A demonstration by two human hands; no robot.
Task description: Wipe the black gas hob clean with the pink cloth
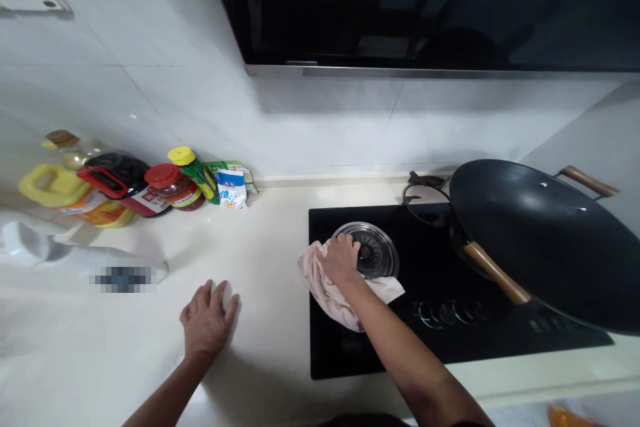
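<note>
Head view: clamping the cloth (326,292) across the left edge of the hob (350,357), against the burner (384,253), with the right grip (343,257) curling over bunched folds. Resting the left grip (207,320), fingers apart, on the counter (270,260). Probably handling something light, soft and limp, hardly fragile; likely holding best by the thick folds, not the loose flap.

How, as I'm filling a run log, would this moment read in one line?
left hand: fingers spread on counter | right hand: on pale pink cloth at left burner | wok: right side of cooktop
</note>
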